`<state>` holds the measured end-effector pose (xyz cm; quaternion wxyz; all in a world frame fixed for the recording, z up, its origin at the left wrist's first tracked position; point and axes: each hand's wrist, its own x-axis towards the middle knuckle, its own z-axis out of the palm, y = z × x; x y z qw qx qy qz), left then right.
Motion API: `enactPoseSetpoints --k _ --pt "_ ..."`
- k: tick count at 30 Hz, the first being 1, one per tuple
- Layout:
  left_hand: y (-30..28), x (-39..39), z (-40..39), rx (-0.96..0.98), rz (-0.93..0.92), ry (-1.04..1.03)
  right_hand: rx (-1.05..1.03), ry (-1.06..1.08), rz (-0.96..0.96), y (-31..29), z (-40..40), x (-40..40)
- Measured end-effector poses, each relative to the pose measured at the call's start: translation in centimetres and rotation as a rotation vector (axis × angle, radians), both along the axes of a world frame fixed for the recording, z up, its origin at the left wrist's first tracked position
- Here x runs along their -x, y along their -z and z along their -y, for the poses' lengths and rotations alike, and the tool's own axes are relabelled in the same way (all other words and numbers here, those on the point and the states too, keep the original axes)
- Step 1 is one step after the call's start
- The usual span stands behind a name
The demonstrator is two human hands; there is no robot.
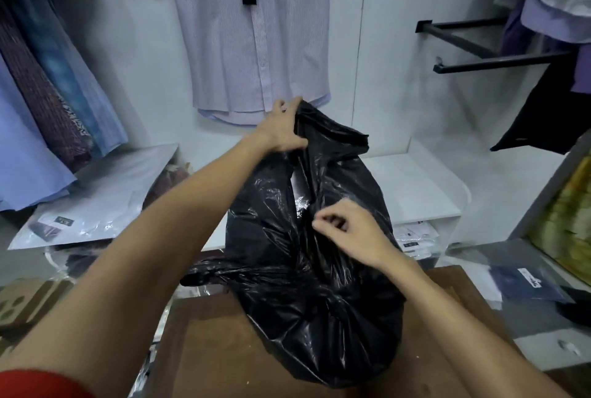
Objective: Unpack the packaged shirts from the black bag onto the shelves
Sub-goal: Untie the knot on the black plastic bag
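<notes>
The left hand point(281, 129) grips the far lip of the black bag point(316, 237), thumb and fingers curled round the plastic and lifting it. The right hand point(348, 231) pinches a fold of the bag near its slit, fingers curled. Through the slit a strip of clear-wrapped package point(299, 193) shows inside. The bag sits upright on a brown desk point(217, 343), its bulk between both forearms.

Behind the bag runs a white shelf point(415, 186); under it lie more packaged shirts point(412, 237), too bunched to count. One packaged shirt point(96, 202) lies flat to the left, one dark one point(524, 282) to the right. A striped shirt point(252, 33) hangs on the white wall straight ahead. More shirts hang at left and right. Two black rails point(479, 45) jut from the wall.
</notes>
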<state>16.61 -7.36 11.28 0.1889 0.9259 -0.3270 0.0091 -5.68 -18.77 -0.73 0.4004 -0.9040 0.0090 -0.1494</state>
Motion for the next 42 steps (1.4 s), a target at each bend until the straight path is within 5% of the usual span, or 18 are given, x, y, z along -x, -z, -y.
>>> enactPoseSetpoints --k 5,10,13,16,19,22,27,30,34,38,40,42 --pt "3.0 0.2 0.5 -0.008 0.055 -0.254 -0.059 0.196 -0.14 -3.9 0.4 -7.1" --pt "5.5 -0.6 -0.2 -0.116 -0.023 0.093 0.197 0.027 -0.27 -3.7 -0.4 -11.8" --pt "5.6 0.2 -1.4 -0.283 0.197 0.136 0.302 0.085 -0.275 -2.8 -0.4 -12.9" --pt "4.2 -0.7 -3.8 -0.225 0.252 0.139 0.289 0.174 -0.165 -2.8 2.4 -13.7" --pt "0.7 -3.1 -5.9 0.104 0.147 -0.07 0.18 0.298 -0.113 -4.8 6.6 -13.0" --pt "-1.3 -5.3 -7.3 0.375 -0.176 -0.275 0.232 0.174 -0.129 -7.5 9.6 -11.5" --pt "-3.2 -4.0 -5.7 0.488 -0.578 -0.252 0.508 -0.004 -0.276 -9.1 10.4 -11.6" --pt "-3.2 -3.9 -5.0 0.377 -0.521 -0.087 0.591 0.097 -0.261 -8.9 10.5 -12.8" --pt "-1.9 -6.2 -5.6 0.248 -0.195 -0.339 0.181 0.08 -0.231 -9.3 11.0 -14.4" --pt "-1.8 -8.5 -6.1 0.595 -0.34 -0.515 -0.638 -0.017 -0.218 -9.4 11.5 -14.4" --pt "-1.7 -9.3 -6.2 0.564 -0.368 -0.557 -0.794 0.018 -0.304 -9.2 11.5 -14.1" --pt "-1.3 -9.3 -6.1 0.33 -0.242 -0.582 -0.822 0.071 -0.353 -8.8 11.6 -14.4"
